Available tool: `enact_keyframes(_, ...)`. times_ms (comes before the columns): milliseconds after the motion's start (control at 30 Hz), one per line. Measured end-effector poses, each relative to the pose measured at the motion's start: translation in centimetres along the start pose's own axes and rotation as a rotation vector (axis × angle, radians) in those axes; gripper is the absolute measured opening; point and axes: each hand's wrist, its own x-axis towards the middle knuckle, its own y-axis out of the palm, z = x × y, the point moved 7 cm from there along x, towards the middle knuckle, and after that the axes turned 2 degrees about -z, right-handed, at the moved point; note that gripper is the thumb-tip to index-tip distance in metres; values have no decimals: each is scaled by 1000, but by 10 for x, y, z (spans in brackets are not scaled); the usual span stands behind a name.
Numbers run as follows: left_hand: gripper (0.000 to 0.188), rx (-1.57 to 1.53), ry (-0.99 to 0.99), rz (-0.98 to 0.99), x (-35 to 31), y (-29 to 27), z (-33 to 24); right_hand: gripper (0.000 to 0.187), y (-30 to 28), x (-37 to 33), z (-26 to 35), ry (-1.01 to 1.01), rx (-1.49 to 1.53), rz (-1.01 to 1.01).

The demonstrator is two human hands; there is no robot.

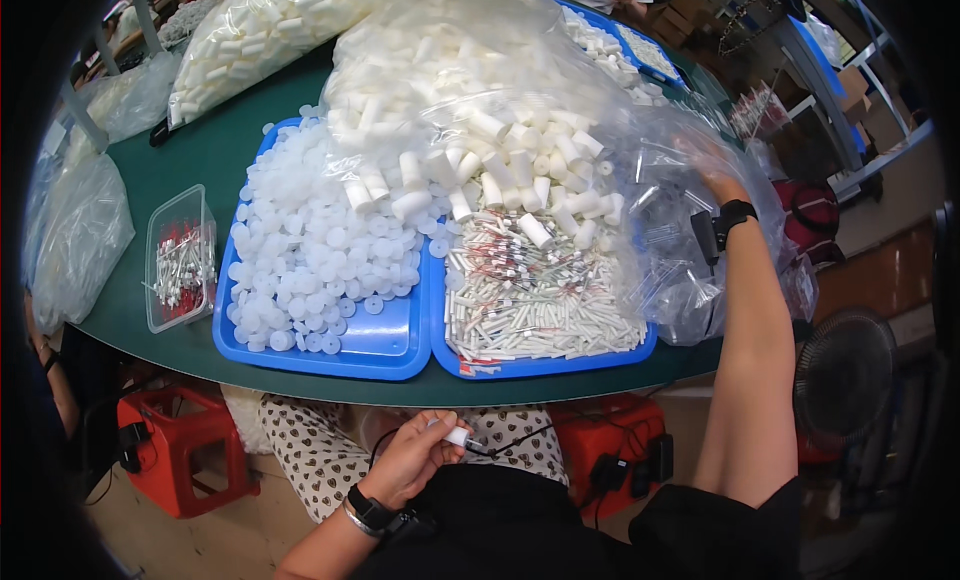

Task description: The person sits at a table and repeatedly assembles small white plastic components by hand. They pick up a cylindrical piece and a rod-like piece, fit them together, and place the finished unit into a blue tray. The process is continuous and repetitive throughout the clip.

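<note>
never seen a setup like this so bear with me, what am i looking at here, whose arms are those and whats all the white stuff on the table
There is no machine here. One wide-angle camera worn on a person's head looks down at their own two bare hands, which is why straight edges bend near the rim.

The left hand is low over the lap, pinching a small white tube with a thin wire. The right hand reaches far up into a clear plastic bag at the right.

On the green table stand two blue trays side by side. The left tray holds white round caps, the right tray thin wired sticks, with a big bag of white tubes slumped over both. A small clear box of similar sticks sits at the left.
</note>
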Motion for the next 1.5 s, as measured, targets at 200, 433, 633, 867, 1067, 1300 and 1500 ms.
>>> enact_keyframes(200, 20, 65, -25, 147, 5, 21, 7, 72, 10, -35, 60, -89, 56, 68)
enact_keyframes(433, 21, 78, 16, 136, -8, 19, 8, 89, 13, -59, 95, -17, 81, 210)
enact_keyframes(633, 24, 143, 56, 136, -23, 22, -2, 83, -7, -63, 110, -114, -135, 231)
enact_keyframes(867, 28, 109, 116, 156, -41, 14, -26, 33, -64, -138, 184, -521, -100, 132)
enact_keyframes(1067, 21, -18, 227, 161, -49, 2, -45, 21, -49, -228, 222, -732, -160, 187)
enact_keyframes(1300, 21, -19, 221, 180, -44, 10, -44, 19, -21, -246, 201, -741, -267, 145)
enact_keyframes(1500, 22, -14, 291, 123, -51, 32, -54, 27, -45, -260, 238, -623, 247, 101)
